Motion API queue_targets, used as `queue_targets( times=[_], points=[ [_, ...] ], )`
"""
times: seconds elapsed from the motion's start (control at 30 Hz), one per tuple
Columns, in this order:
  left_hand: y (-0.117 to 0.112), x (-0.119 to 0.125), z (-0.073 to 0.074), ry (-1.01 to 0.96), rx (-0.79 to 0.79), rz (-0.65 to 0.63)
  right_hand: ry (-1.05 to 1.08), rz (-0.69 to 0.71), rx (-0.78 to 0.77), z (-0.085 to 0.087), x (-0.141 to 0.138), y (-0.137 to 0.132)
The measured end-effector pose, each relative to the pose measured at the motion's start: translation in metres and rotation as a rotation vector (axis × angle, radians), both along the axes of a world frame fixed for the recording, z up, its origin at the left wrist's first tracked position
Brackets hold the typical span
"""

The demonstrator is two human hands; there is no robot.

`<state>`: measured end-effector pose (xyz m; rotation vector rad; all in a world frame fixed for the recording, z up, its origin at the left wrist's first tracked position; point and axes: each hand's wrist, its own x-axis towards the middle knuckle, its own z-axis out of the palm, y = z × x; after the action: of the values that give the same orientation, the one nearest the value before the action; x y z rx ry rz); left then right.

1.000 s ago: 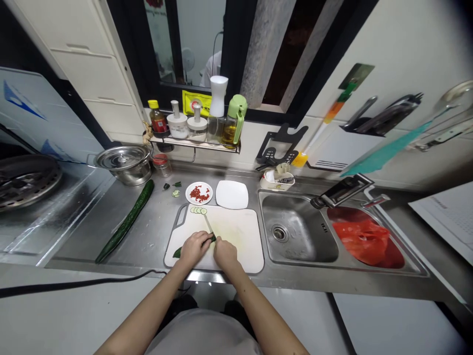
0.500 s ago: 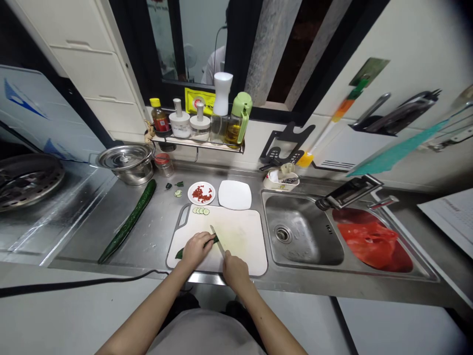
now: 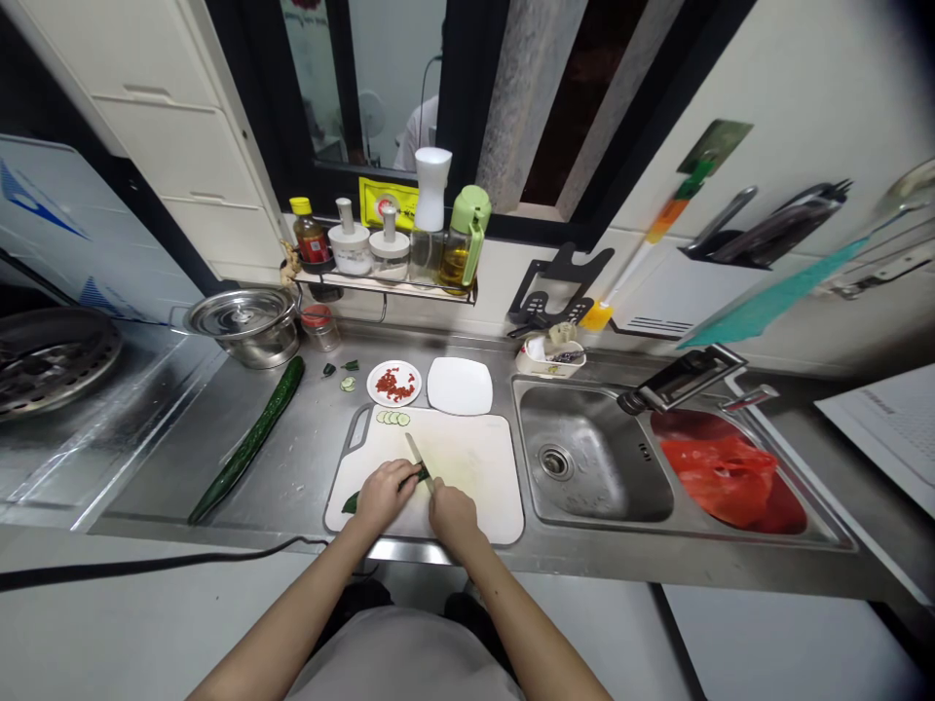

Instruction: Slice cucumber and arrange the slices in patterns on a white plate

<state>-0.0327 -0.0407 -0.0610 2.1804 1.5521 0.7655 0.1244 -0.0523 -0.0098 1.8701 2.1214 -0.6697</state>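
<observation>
On the white cutting board [image 3: 474, 487], my left hand [image 3: 385, 495] is closed over a piece of cucumber [image 3: 351, 503]; its dark green ends show on both sides of the fingers. My right hand [image 3: 453, 516] grips a knife [image 3: 418, 456] by the handle, its blade against the cucumber beside my left fingertips. Several round cucumber slices [image 3: 392, 418] lie in a row at the board's upper left. Behind the board stand a plate with chopped red pieces [image 3: 394, 385] and a square white plate [image 3: 460, 386].
A whole cucumber [image 3: 248, 443] lies to the left, near a lidded steel pot [image 3: 244, 326]. Cucumber scraps [image 3: 349, 385] sit behind the board. On the right is a sink [image 3: 595, 458] with a red plastic bag [image 3: 720, 477] in its second basin. Condiments stand on a shelf [image 3: 387, 284].
My right hand and the knife have shifted left, and the blade tip now points further up and left over the board. My left hand stays on the cucumber. The view has shifted slightly.
</observation>
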Motion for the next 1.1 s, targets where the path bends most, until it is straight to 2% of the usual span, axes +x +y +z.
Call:
queue_targets(
  times=[0.17, 0.4, 0.63, 0.87, 1.0, 1.1],
  points=[
    [-0.001, 0.001, 0.004, 0.032, -0.039, 0.005, 0.047, -0.019, 0.036, 0.0, 0.0, 0.01],
    [-0.002, 0.003, 0.016, 0.116, -0.109, 0.033, 0.041, -0.052, 0.06, 0.007, 0.016, 0.01],
    [-0.006, 0.001, 0.013, 0.105, -0.046, 0.058, -0.038, -0.143, 0.115, 0.014, 0.033, 0.001],
    [-0.011, -0.004, 0.016, 0.047, 0.029, 0.173, 0.01, -0.191, 0.232, 0.02, 0.038, -0.007],
    [-0.014, 0.0, 0.025, 0.047, 0.057, 0.288, -0.014, -0.152, 0.274, 0.018, 0.036, -0.008],
    [-0.013, 0.005, 0.034, 0.051, 0.075, 0.32, -0.048, -0.105, 0.297, 0.017, 0.035, -0.009]
  ],
)
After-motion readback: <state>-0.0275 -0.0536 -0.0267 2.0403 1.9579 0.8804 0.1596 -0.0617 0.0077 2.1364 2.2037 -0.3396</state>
